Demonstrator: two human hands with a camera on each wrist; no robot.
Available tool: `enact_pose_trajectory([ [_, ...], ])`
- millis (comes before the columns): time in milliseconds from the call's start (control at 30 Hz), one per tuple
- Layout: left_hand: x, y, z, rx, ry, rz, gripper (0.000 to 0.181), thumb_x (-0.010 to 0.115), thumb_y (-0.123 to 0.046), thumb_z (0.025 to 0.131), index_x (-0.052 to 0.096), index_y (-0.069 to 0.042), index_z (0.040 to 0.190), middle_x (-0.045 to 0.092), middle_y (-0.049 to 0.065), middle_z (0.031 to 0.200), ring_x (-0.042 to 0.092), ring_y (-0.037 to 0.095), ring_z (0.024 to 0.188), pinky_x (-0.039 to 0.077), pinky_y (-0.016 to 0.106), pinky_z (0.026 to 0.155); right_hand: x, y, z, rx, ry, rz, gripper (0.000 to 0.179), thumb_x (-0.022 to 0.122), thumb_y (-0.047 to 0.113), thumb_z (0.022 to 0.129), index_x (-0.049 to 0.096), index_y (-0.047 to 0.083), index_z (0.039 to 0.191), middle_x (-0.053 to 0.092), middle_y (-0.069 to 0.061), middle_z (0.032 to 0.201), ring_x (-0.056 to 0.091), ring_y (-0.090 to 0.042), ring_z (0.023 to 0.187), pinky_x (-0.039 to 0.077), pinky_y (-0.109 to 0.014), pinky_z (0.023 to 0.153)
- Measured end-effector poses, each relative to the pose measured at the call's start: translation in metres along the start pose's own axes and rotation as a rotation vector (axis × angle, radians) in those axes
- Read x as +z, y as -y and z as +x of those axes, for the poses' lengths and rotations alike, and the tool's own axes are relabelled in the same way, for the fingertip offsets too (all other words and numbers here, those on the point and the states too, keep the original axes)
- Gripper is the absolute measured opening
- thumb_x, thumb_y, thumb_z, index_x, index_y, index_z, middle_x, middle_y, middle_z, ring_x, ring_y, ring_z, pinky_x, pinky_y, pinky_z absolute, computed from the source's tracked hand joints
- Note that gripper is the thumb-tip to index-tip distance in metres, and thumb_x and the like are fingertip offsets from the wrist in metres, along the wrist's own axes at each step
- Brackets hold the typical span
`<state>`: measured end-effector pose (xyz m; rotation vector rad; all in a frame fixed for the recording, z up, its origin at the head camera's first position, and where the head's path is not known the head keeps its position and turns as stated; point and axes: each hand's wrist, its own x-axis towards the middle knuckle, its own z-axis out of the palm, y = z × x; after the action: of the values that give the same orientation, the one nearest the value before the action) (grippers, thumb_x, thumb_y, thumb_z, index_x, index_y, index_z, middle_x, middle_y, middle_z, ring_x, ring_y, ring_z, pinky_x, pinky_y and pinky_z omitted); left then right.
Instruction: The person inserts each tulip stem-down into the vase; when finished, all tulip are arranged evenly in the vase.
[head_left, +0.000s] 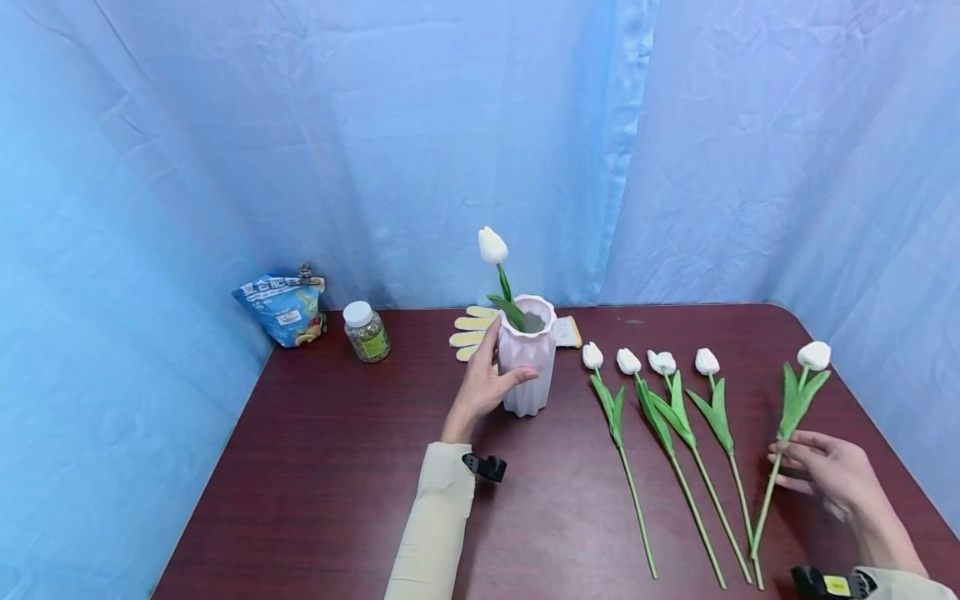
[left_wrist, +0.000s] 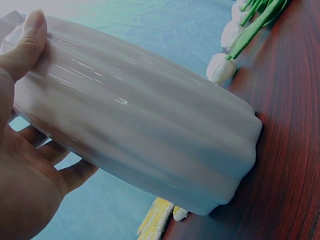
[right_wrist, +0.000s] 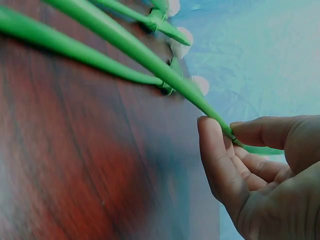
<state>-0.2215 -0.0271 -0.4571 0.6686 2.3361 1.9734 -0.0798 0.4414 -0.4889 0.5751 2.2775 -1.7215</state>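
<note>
A pale ribbed vase with a scalloped rim stands on the table, one white tulip leaning in it. My left hand holds the vase near its top; in the left wrist view the thumb lies on one side and the fingers reach behind. At the table's right side, my right hand pinches the green stem of another white tulip just below its leaves. The right wrist view shows thumb and fingertips meeting on that stem. Several white tulips lie side by side between vase and right hand.
A yellow and white work glove lies partly behind the vase. Farther left are a white-lidded jar and a blue pouch with a clip. Light blue curtains surround the dark red table at the back and sides.
</note>
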Motion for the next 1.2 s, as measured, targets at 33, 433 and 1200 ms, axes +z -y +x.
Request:
enact_pose_trajectory([
  [33, -0.001, -0.005, -0.001, -0.006, 0.004, 0.001, 0.098, 0.081, -0.008, 0.083, 0.02, -0.011, 0.161, 0.041, 0.02, 0.156, 0.048, 0.038, 0.138, 0.042, 0.055, 0.111, 0.001, 0.0, 0.0, -0.005, 0.003, 0.026, 0.051, 0.048, 0.015, 0.105, 0.03, -0.02, 0.139, 0.07, 0.022, 0.084, 0.072, 0.0, 0.081, 0.062, -0.034, 0.076],
  [433, -0.003, -0.027, -0.008, -0.002, 0.007, -0.009, 0.096, 0.08, -0.005, 0.084, 0.022, -0.007, 0.16, 0.041, 0.023, 0.155, 0.048, 0.041, 0.137, 0.042, 0.058, 0.11, 0.011, 0.001, -0.002, -0.152, 0.198, 0.479, 0.026, 0.047, 0.002, 0.105, 0.066, 0.02, 0.102, 0.075, 0.003, 0.096, 0.074, -0.012, 0.091, 0.062, -0.035, 0.076],
  [1200, -0.001, -0.01, -0.003, -0.028, 0.009, 0.008, 0.1, 0.082, -0.012, 0.083, 0.02, -0.011, 0.161, 0.037, 0.019, 0.159, 0.045, 0.038, 0.141, 0.04, 0.056, 0.112, 0.056, 0.024, 0.007, -0.292, 0.344, 0.918, 0.027, 0.034, -0.007, 0.105, 0.058, 0.007, 0.109, 0.07, -0.007, 0.106, 0.071, -0.018, 0.104, 0.061, -0.039, 0.087],
])
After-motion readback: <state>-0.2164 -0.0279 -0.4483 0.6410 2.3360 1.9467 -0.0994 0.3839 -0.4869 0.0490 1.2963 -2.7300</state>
